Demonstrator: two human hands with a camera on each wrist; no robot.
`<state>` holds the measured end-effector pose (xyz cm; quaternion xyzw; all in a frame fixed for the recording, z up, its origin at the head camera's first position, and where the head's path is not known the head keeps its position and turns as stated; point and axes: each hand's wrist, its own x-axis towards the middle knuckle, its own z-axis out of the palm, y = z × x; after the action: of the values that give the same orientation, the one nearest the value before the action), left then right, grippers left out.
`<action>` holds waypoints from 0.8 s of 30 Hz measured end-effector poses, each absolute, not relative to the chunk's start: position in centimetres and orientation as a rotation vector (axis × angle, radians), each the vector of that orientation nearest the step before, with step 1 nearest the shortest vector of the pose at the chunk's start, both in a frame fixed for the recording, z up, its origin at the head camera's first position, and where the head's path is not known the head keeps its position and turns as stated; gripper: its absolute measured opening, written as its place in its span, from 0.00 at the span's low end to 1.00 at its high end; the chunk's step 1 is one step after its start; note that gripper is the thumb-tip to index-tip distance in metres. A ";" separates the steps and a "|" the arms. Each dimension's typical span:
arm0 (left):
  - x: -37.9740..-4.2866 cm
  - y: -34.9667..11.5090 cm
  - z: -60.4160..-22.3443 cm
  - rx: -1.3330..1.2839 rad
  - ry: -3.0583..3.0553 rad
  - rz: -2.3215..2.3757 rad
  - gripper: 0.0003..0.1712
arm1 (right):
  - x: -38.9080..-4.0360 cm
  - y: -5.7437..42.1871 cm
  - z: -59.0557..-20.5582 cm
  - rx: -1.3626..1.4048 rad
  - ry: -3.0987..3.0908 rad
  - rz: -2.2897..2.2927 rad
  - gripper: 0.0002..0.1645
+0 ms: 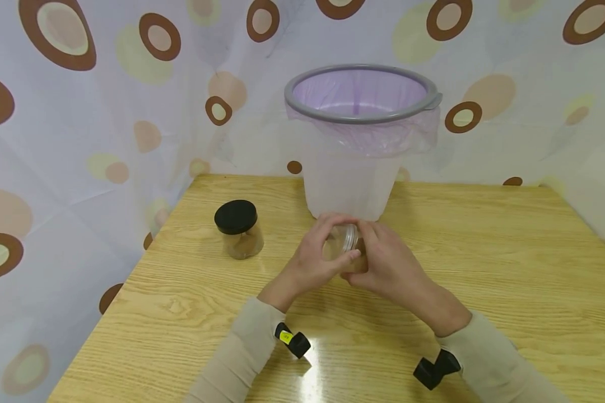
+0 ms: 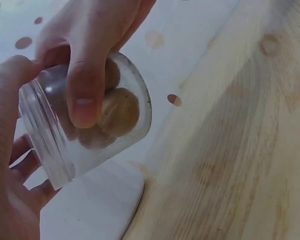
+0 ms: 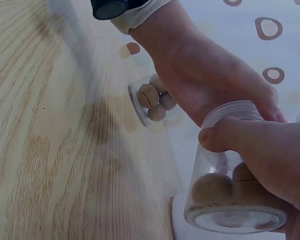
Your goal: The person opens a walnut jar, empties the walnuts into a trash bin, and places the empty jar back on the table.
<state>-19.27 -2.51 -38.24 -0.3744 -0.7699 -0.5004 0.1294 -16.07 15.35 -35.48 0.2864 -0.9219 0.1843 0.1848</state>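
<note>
A clear jar [image 1: 349,239] with a ridged screw neck is held between both hands, tilted on its side with the neck toward the left. Round brown nuts [image 2: 121,112] lie inside it. My right hand [image 1: 390,260] grips the jar's body, its thumb along the wall. The fingers of my left hand [image 1: 310,253] curl around the neck end, and its thumb touches the rim side. No black lid shows on this jar. Whether anything covers its mouth is hidden by the left hand.
A second clear jar [image 1: 243,243] with a black lid [image 1: 236,216] stands on the wooden table [image 1: 181,313] to the left, nuts inside. Behind the hands stands a pale bin [image 1: 353,179] with a grey rim and a purple liner. Spotted cloth hangs around the table.
</note>
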 end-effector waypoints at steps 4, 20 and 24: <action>-19.3 -2.3 -38.5 -1.059 -2.194 -1.362 0.26 | -16.2 15.3 -35.7 0.829 -2.565 0.481 0.54; -18.7 -0.9 -38.6 -0.871 -2.312 -1.333 0.25 | -16.2 15.7 -35.9 0.832 -2.505 0.288 0.57; -18.8 -1.7 -38.6 -1.019 -2.294 -1.331 0.33 | -16.1 15.9 -35.6 0.858 -2.524 0.349 0.54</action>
<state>-18.84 -1.73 -38.63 -0.3546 -0.7982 -0.4633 0.1497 -16.07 15.91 -35.59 0.3108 -0.9148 0.1264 0.2247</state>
